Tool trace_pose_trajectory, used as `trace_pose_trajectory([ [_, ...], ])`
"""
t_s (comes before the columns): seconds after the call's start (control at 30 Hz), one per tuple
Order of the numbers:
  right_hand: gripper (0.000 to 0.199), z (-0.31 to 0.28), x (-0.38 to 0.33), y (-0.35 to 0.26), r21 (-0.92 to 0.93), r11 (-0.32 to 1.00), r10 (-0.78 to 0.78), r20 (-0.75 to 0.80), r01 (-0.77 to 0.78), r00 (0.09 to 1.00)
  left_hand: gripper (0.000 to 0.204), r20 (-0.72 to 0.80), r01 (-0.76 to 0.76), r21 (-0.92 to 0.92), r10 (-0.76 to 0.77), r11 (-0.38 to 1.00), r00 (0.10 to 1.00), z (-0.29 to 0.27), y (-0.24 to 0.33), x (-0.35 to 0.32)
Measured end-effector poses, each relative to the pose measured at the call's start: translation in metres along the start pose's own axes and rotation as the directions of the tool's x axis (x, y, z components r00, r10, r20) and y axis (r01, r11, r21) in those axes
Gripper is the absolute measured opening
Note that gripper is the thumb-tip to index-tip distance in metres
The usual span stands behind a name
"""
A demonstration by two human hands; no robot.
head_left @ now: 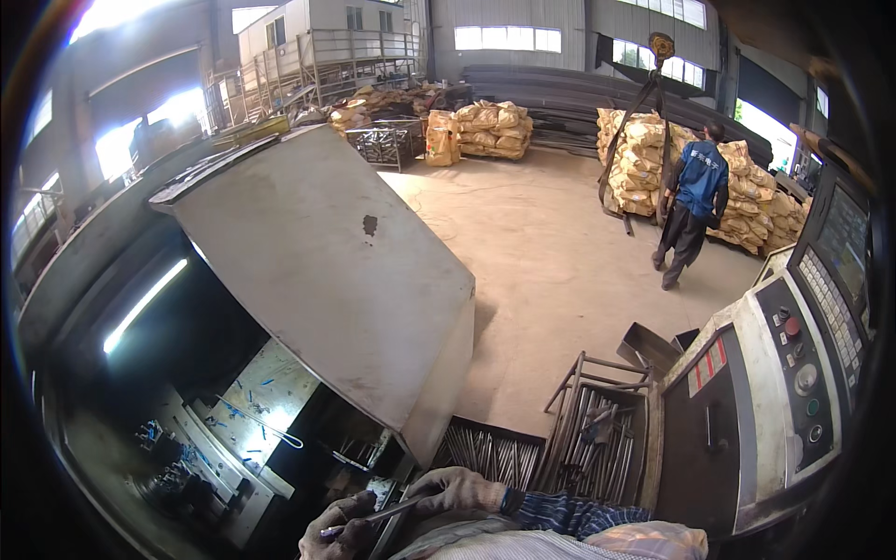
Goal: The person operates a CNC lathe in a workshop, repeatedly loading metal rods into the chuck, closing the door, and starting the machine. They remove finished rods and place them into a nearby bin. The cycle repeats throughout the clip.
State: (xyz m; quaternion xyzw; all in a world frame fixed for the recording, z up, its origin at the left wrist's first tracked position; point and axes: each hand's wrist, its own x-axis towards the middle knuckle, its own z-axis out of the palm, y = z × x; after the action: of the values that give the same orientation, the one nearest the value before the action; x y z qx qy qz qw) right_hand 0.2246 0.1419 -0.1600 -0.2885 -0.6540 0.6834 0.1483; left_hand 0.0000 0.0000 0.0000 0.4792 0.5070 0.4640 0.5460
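My left hand point(336, 528), in a grey work glove, is at the lower edge with its fingers closed round one end of a short metal rod point(392, 510). Also gloved, my right hand point(455, 489) grips the rod's other end. The rod slants up to the right between them. Just left of my hands is the open, lit inside of a machine point(271, 383), with blue chips and a bent wire hook point(266, 425) on its pale surface. Right beyond my right hand, a bin point(490, 455) holds many metal rods.
A pale machine door point(345, 252) stands at centre left. More rods fill a metal rack point(597, 439) by the control panel point(803, 364) on the right. Farther off, a person in blue point(698, 182) walks near stacked yellow sacks point(639, 163) and a hanging crane hook point(661, 47).
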Motion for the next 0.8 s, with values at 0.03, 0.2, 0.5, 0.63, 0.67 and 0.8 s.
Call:
trace_pose_trajectory([
  [0.03, 0.038, 0.002, -0.001, 0.004, 0.010, 1.000, -0.009, -0.012, 0.009, 1.000, 0.045, -0.001, 0.002, 0.011, -0.002, 1.000, 1.000, 0.000, -0.001, -0.001],
  [0.2, 0.033, 0.011, 0.010, -0.017, 0.101, 0.994, -0.046, -0.051, 0.051, 0.998, 0.042, -0.013, -0.017, 0.017, 0.018, 1.000, 1.000, -0.022, 0.002, 0.003],
  [0.5, 0.026, 0.030, 0.018, -0.007, 0.140, 0.989, -0.039, -0.076, 0.050, 0.996, 0.038, 0.001, 0.037, -0.041, -0.037, 0.999, 0.999, -0.041, -0.003, -0.001],
  [0.63, 0.028, 0.035, 0.017, -0.002, 0.180, 0.981, -0.060, -0.092, 0.076, 0.994, 0.038, -0.005, 0.083, 0.024, -0.083, 0.996, 0.997, -0.050, -0.010, -0.002],
  [0.67, 0.029, 0.036, 0.017, 0.004, 0.240, 0.966, -0.073, -0.090, 0.092, 0.993, 0.038, -0.002, 0.089, 0.017, -0.089, 0.996, 0.996, -0.051, -0.010, -0.003],
  [0.8, 0.029, 0.036, 0.007, -0.013, 0.343, 0.939, 0.058, -0.068, -0.032, 0.996, 0.039, 0.049, -0.013, -0.084, 0.017, 0.996, 0.999, -0.053, -0.011, -0.005],
])
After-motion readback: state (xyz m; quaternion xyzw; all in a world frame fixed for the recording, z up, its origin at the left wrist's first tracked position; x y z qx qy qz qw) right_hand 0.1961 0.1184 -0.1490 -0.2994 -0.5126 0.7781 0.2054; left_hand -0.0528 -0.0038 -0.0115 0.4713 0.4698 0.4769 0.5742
